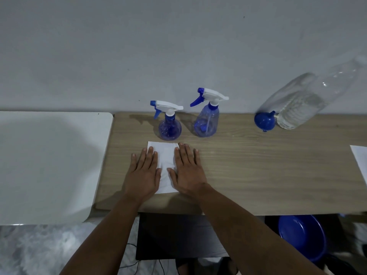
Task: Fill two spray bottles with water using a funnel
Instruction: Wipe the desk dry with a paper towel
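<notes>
Nothing is filled yet; this looks like the start. The left hand (143, 175) and right hand (188, 171) lie flat, fingers spread, on a tissue (165, 165). Both sprayers, round (170, 126) and tall (207, 120), stand capped at 12 o'clock; funnel (265, 120) and water bottle (303, 102) at 2. Next, I judge: unscrew a sprayer head.

Your left hand (143, 176) and right hand (188, 171) lie flat on the white sheet (165, 165), with the round spray bottle (169, 124) and the taller spray bottle (207, 118) standing just beyond your fingertips, a narrow gap between them. To the right, bare tabletop (268, 165) runs open up to the blue funnel (264, 120) and the large water bottle (301, 104) at the back, which touch each other. A second white sheet (360, 161) lies at the far right edge.
</notes>
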`<state>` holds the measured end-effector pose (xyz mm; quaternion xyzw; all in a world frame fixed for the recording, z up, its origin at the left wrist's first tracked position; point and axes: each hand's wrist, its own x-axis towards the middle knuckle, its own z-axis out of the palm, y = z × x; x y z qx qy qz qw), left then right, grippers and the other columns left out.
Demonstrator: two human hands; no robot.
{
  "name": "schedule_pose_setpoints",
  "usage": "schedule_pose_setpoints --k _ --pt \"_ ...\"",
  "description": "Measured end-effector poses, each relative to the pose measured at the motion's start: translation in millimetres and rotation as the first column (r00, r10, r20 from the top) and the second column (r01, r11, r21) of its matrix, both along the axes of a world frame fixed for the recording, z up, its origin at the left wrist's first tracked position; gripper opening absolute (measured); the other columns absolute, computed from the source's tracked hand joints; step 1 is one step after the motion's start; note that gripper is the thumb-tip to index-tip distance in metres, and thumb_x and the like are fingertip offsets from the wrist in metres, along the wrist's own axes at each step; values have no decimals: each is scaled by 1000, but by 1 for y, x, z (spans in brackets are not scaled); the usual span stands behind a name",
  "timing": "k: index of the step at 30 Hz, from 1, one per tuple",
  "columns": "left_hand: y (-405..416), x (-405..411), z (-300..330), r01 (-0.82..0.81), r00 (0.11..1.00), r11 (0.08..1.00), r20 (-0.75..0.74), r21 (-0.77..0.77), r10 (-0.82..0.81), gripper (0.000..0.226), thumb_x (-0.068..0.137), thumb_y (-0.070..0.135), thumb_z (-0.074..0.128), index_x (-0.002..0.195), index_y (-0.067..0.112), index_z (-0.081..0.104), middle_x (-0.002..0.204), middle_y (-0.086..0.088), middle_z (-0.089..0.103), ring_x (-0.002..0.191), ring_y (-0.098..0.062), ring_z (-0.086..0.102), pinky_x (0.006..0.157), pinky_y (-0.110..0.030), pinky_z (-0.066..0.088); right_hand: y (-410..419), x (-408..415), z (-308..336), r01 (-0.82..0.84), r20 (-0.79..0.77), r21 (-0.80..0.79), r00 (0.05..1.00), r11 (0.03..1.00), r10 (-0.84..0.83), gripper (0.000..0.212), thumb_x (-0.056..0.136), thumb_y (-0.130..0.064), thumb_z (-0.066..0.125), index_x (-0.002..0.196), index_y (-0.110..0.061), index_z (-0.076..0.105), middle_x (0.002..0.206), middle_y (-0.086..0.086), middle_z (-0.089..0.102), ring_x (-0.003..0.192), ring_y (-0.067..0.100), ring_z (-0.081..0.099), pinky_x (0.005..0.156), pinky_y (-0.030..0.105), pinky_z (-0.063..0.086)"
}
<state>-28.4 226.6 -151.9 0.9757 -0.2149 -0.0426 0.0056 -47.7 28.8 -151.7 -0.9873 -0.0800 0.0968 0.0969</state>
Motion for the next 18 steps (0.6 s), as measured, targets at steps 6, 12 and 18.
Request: schedule_pose_setpoints --k 6,12,18 --pt "-46 -3 3 76 997 996 15 40 -77 66 105 43 17 156 2 26 164 -20 20 155 -33 12 123 -57 16 -44 -8 3 6 17 16 1000 1000 -7 82 106 -57 20 167 -6 6 176 14 -4 163 29 -9 130 55 -6" --pt "-86 -7 1 40 999 999 14 30 -41 65 105 42 17 157 3 23 166 -17 15 155 -29 12 124 -52 17 -88 -9 3 4 -9 -27 1000 1000 -4 82 106 -60 18 168 -8 1 176 12 -7 163 27 -12 130 54 -10" --pt "-132 -19 3 -39 999 999 7 -16 39 65 104 40 17 154 0 29 164 -18 20 154 -30 18 123 -53 21 -131 -11 1 -18 -19 -35 1000 999 17 82 106 -60 16 168 -9 0 176 12 -7 163 27 -12 129 56 -9"
